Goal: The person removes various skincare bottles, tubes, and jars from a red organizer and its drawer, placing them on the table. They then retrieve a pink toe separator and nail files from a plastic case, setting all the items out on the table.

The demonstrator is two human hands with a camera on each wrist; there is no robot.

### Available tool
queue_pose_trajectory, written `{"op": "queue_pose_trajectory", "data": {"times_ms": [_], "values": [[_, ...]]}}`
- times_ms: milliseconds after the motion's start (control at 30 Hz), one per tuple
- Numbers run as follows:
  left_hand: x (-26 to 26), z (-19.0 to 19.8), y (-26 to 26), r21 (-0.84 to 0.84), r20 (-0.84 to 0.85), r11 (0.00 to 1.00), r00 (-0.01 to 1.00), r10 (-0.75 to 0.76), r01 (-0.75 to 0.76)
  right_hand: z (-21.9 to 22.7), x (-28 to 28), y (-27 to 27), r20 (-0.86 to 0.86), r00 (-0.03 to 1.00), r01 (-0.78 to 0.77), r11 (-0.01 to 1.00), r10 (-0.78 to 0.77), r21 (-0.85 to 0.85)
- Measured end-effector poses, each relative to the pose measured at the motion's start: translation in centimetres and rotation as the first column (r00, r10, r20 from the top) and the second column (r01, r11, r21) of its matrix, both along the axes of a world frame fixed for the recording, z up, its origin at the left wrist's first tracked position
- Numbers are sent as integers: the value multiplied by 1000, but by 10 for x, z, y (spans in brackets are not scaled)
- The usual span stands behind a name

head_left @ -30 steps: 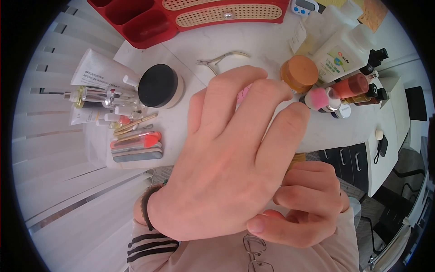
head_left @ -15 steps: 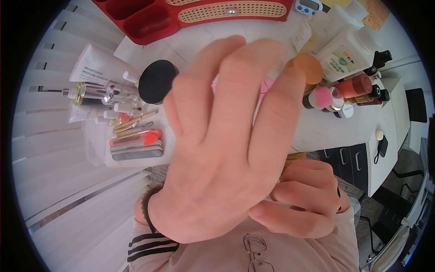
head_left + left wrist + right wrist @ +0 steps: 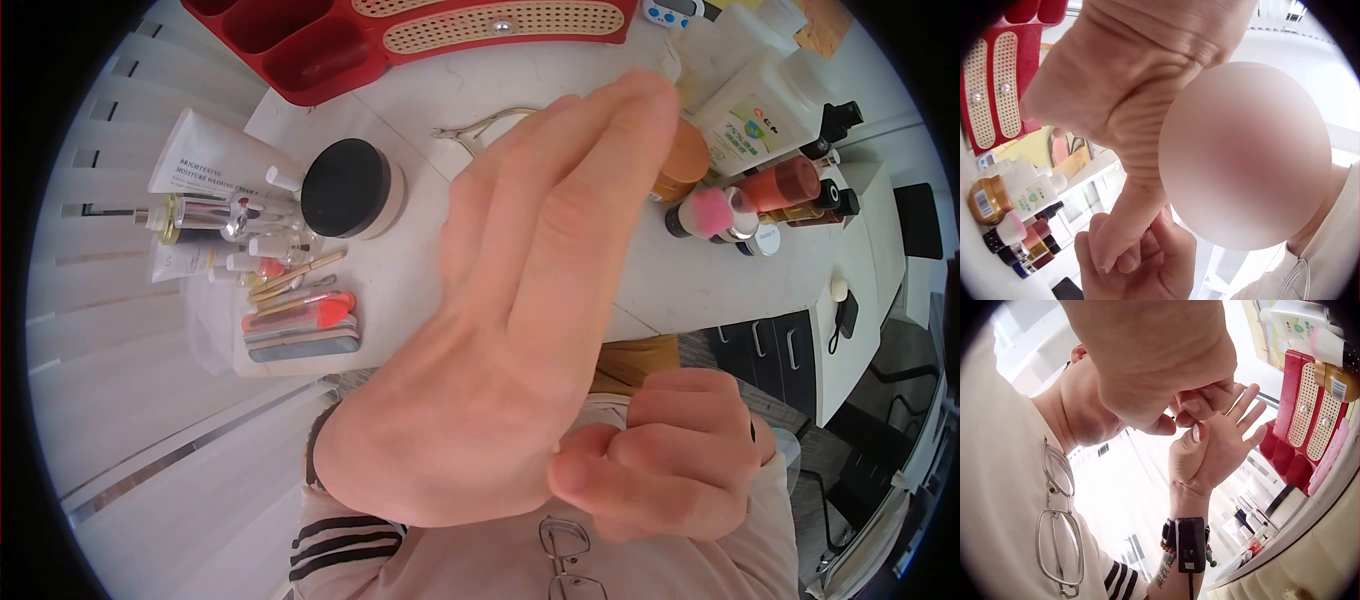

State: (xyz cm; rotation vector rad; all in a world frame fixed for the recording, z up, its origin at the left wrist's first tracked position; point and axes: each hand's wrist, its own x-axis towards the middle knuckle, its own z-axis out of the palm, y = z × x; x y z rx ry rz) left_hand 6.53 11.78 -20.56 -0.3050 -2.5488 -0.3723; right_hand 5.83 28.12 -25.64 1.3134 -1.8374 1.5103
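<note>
In the head view my left hand (image 3: 530, 290) is raised over the table, back toward me, its fingers long and fairly straight. Its palm and spread fingers show in the right wrist view. The left thumb (image 3: 1194, 437) meets the fingertips of my right hand (image 3: 665, 455), whose fingers are curled in. From the left wrist, that thumb (image 3: 1132, 225) overlaps the curled right hand (image 3: 1141, 269). I cannot tell whether something small is pinched there. Beyond the left hand lies a pair of metal nippers (image 3: 485, 127), partly hidden.
At left stand a black-lidded jar (image 3: 347, 188), a white tube (image 3: 215, 152), small bottles, and nail files (image 3: 303, 345). At right are an amber jar (image 3: 685, 160), a white bottle (image 3: 765, 115) and a pink brush (image 3: 712, 213). A red organizer (image 3: 320, 65) stands behind; glasses (image 3: 563, 540) hang at my chest.
My left hand has turned and its fingers have drawn together, leaning right toward the amber jar; the nippers show again. The right hand's fingers have curled in more tightly.
</note>
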Motion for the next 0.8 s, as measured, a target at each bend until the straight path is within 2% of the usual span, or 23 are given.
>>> {"op": "queue_pose_trajectory", "data": {"times_ms": [100,133,200,467,500,533,567,600,700,733,767,800], "values": [[1,-1,-2,45,0,999,1000,-22,22,2,1,2,20,1000,-16,1000,16,-15],[15,3,-24,61,-1,998,1000,-30,30,2,0,3,10,999,-38,999,38,5],[15,2,-25,91,-2,995,999,-45,45,2,-3,5,1,998,-59,998,59,26],[14,-2,-21,210,-14,973,995,-94,95,5,-7,5,-24,994,-104,993,105,55],[-3,-8,3,225,-16,969,995,-99,100,5,-8,6,-23,994,-104,993,105,55],[-4,-8,4,240,-17,965,994,-105,106,6,-10,6,-28,992,-120,991,122,64],[-1,-8,3,255,-19,960,994,-110,111,5,-10,6,-33,990,-137,988,139,73],[12,-3,-20,270,-21,956,993,-115,117,5,-10,6,-32,990,-137,988,139,73],[14,-4,-23,314,-28,940,991,-131,134,4,-9,5,-38,989,-140,988,142,63],[0,-11,3,329,-31,934,990,-136,139,4,-9,4,-34,989,-141,989,143,50],[15,-6,-23,343,-34,928,989,-141,144,4,-9,3,-31,989,-142,989,143,37],[-3,-12,4,357,-38,922,989,-145,149,4,-10,3,-31,989,-142,989,143,37]]}}
